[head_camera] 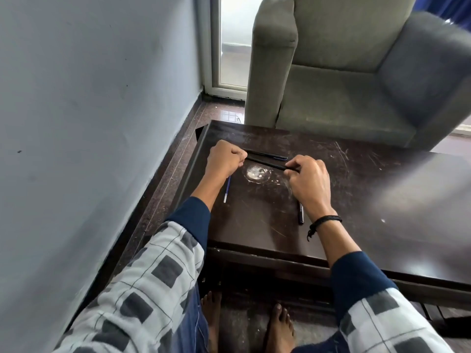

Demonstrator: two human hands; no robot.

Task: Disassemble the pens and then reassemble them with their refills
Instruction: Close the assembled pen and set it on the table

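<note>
Head view: a dark, scratched wooden counter point(254, 230) carries everything that belongs to the task. Both hands are raised just above its far left part and share one black pen point(265, 163), which runs slantwise between them. The left hand point(225, 159) is balled into a fist with the pen's left end vanishing inside its curled fingers. The right hand point(305, 179) has its fingers bent, and its thumb and fingertips pinch the pen's right end.

Three black pen bodies show in all. One is the held pen. A second pen point(266, 154) lies flat on the counter just behind it, almost parallel, with a bluish tip at its right end. A third pen point(301, 214) lies nearer the person, half hidden under the right wrist. Whether these two are whole pens or empty barrels cannot be told.

One thin blue refill point(226, 189) lies on the counter under the left wrist, its pale end toward the person. A round whitish mark point(257, 173) sits on the wood between the hands.

A black bracelet point(323, 221) circles the right wrist. A grey armchair point(344, 93) stands beyond the counter, and two bare feet point(280, 324) rest on the floor below its near edge.
</note>
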